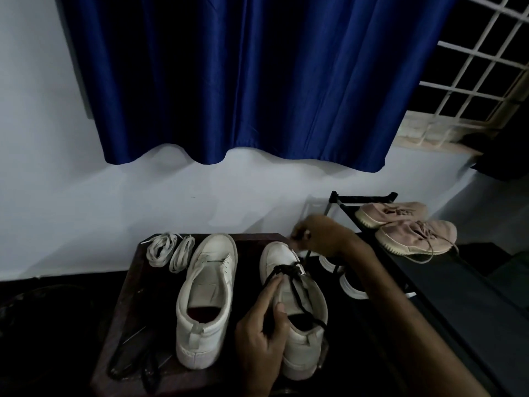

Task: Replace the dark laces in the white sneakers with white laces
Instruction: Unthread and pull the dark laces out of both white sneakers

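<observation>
Two white sneakers stand on a dark wooden table [120, 310]. The left sneaker [206, 299] has no lace. The right sneaker [297, 319] still carries a dark lace [289, 275] through its front eyelets. My left hand [264, 336] grips the right sneaker's left side near the tongue. My right hand [320, 234] is raised beyond the toe, blurred, pinching one end of the dark lace and holding it taut. Two coiled white laces [169, 249] lie at the table's far left corner. A loose dark lace [134, 356] lies at the near left.
A black shoe rack [446, 282] stands to the right with a pair of pinkish sneakers [406, 227] on top and white-soled shoes [352, 285] on a lower shelf. A blue curtain [243, 81] hangs on the white wall behind. A grilled window [481, 61] is at the upper right.
</observation>
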Demonstrator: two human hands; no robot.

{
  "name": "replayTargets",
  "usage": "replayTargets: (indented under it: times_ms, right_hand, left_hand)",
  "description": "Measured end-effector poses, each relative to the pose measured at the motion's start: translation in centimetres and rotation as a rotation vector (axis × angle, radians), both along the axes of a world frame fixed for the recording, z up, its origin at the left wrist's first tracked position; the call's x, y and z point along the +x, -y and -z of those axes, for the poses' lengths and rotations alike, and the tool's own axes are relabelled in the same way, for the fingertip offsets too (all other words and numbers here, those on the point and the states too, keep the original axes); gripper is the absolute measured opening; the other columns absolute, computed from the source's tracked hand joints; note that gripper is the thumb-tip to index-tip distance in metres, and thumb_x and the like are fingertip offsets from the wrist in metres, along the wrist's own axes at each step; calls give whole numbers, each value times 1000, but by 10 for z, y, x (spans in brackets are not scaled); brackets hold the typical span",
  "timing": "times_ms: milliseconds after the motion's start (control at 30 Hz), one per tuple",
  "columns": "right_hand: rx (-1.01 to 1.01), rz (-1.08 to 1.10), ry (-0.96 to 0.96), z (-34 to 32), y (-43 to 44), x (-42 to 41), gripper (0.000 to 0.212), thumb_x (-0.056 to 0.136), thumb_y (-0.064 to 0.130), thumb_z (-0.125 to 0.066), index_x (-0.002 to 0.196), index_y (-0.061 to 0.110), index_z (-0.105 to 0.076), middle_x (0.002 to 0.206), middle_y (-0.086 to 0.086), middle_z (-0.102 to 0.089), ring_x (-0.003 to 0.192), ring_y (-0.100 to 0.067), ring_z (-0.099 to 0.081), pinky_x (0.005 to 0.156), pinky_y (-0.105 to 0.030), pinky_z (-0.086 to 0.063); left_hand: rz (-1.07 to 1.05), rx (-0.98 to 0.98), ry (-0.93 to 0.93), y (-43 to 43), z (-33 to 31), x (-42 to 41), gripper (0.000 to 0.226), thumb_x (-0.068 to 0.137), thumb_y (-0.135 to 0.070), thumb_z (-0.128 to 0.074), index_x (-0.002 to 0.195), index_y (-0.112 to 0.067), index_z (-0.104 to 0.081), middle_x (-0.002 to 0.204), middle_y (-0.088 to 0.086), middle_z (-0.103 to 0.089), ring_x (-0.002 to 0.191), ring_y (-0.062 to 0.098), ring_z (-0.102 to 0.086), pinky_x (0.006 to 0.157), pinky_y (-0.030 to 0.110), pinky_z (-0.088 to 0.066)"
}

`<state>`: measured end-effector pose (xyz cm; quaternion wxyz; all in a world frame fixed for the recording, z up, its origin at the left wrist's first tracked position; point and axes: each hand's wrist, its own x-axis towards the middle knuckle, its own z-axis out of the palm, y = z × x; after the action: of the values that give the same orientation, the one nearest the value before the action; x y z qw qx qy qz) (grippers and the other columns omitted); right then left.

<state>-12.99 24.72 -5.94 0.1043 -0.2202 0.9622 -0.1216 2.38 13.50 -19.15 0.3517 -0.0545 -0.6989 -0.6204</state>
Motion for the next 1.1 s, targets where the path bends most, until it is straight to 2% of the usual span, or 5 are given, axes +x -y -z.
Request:
replayTargets:
  times_ms: [233, 600, 800, 933, 1100]
  right_hand:
    - [-84, 69, 38, 40, -29, 17, 23, 78, 14, -75, 99, 21, -69, 96, 2, -69, 87, -8, -64, 68, -10, -45]
    - [-534, 293, -297, -9, 12, -15, 12, 85, 18, -70, 93, 17, -60, 87, 4, -66, 78, -11, -62, 68, -27, -54]
    - [-248, 162, -64, 11, 16, -1, 32, 88, 31, -68, 116, 18, -60, 101, 1, -67, 87, -13, -63, 77, -27, -52]
    - [-686, 287, 19, 3, -20, 50, 22, 95, 0, -50, 99, 16, -65, 78, 1, -66, 61, -7, -60, 56, -19, -46]
    - [-1564, 171, 612, -88, -1, 101, 24, 88, 0, -50, 107, 11, -60, 87, -1, -62, 70, -5, -55, 44, -11, -33]
  left_hand:
    - [23, 25, 3, -1, 2, -2, 38, 93, -23, -49, 126, -13, -64, 129, -16, -63, 121, 6, -58, 98, 16, -44]
    - [11, 33, 40, -1, 3, -2, 37, 91, -27, -49, 124, -20, -65, 124, -25, -63, 116, 1, -60, 92, 16, -48]
    - [12, 43, 42, 0, 4, 0, 39, 91, -30, -49, 125, -20, -64, 124, -21, -65, 117, 3, -61, 93, 15, -47]
    - [-1, 34, 45, -2, 4, -2, 38, 91, -28, -49, 124, -19, -66, 125, -22, -64, 118, 1, -60, 93, 14, -46]
    - [-42, 25, 64, -6, 5, -3, 35, 92, -31, -50, 120, -20, -68, 123, -26, -63, 118, -2, -58, 94, 12, -44]
